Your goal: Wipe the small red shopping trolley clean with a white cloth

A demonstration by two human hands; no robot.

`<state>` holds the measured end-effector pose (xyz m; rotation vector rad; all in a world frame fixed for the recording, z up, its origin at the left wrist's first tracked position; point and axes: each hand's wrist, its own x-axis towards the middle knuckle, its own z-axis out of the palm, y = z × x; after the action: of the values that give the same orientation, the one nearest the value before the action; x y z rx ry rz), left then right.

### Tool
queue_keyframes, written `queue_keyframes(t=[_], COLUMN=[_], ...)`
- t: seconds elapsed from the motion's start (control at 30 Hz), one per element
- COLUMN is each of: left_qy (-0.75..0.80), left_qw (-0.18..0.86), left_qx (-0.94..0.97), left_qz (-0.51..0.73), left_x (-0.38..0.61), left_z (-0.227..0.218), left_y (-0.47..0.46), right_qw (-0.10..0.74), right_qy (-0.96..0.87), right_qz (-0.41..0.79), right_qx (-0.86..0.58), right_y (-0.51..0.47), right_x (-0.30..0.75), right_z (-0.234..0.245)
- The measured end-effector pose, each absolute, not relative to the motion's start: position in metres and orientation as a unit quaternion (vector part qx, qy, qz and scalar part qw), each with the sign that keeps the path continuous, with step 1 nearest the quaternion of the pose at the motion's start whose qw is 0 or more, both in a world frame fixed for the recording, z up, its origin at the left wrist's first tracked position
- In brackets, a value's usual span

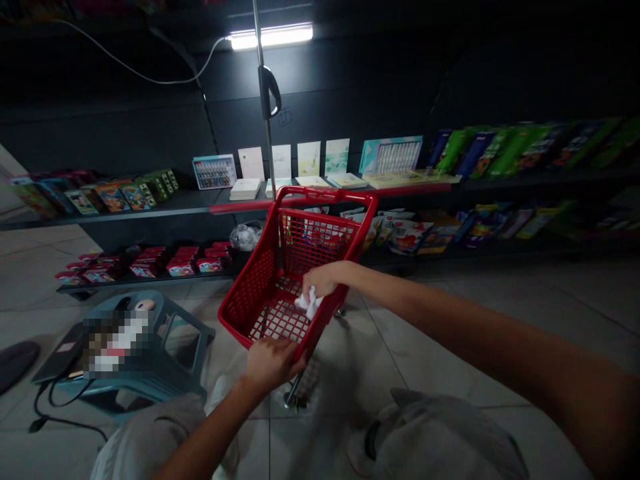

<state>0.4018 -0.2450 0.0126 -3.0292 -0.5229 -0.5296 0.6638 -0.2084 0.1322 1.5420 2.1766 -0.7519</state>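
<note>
Showing dark shelves (150,205), tiled floor (415,347), red basket (260,287)

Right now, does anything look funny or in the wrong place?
Yes. A crumpled clear plastic bag sits loose by the low shelf, unlike the tidy boxes there. A crumpled white tissue under the right hand also looks odd inside the red shopping basket.

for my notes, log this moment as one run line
left hand: on rim of red shopping cart | right hand: holding white cloth over cart | nearby: black shelves
</note>
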Motion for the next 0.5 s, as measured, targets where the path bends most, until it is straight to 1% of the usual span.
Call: queue_keyframes(t=[0.07, 0.17, 0.27, 0.3, 0.37, 0.5], left_qy=[-0.16, -0.147, -0.141, -0.141, -0.142, -0.138], left_qw=[0.017, 0.022, 0.032, 0.034, 0.036, 0.036], left_qx=[-0.971, -0.971, -0.969, -0.968, -0.968, -0.968], left_qz=[-0.175, -0.187, -0.201, -0.204, -0.206, -0.206], left_x=[0.394, 0.383, 0.375, 0.373, 0.373, 0.376], left_z=[0.013, 0.013, 0.015, 0.016, 0.016, 0.016], left_y=[-0.234, -0.215, -0.198, -0.193, -0.185, -0.175], right_qw=[0.2, 0.19, 0.174, 0.174, 0.171, 0.132], right_qy=[0.738, 0.662, 0.615, 0.615, 0.641, 0.744], right_qz=[-0.195, -0.105, -0.062, -0.068, -0.124, -0.291], right_qx=[0.614, 0.718, 0.766, 0.767, 0.738, 0.587], right_y=[-0.196, -0.19, -0.19, -0.189, -0.186, -0.177], right_x=[0.696, 0.742, 0.758, 0.753, 0.73, 0.659], right_z=[0.15, 0.174, 0.181, 0.179, 0.169, 0.14])
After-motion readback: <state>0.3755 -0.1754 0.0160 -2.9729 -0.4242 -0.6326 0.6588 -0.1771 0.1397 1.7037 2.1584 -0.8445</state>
